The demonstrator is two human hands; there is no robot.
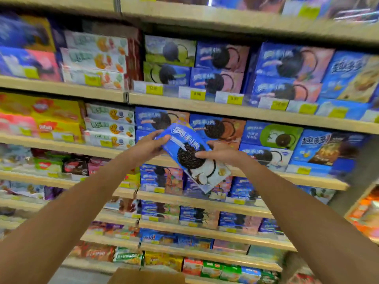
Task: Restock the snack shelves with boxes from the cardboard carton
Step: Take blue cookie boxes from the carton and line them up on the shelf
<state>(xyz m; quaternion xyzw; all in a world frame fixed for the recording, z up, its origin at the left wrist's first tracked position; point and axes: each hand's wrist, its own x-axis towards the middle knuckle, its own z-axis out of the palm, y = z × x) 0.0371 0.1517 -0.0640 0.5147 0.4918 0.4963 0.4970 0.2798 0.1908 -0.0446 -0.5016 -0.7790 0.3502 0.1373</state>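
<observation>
I hold a blue cookie box (194, 158) with a black sandwich cookie and coconut pictured on it, tilted, in front of the snack shelves (205, 111). My left hand (146, 148) grips its upper left corner. My right hand (217, 153) holds its right edge, thumb across the front. The box hangs in the air before the second shelf row, where similar blue cookie boxes (264, 142) stand in stacks. A brown edge of the cardboard carton (146, 276) shows at the bottom centre.
Several wooden shelf boards run across the view, packed with boxes and yellow price tags (198, 94). Yellow and pink boxes (41, 119) fill the left side. An orange display (367, 214) stands at the right edge. The picture is blurred.
</observation>
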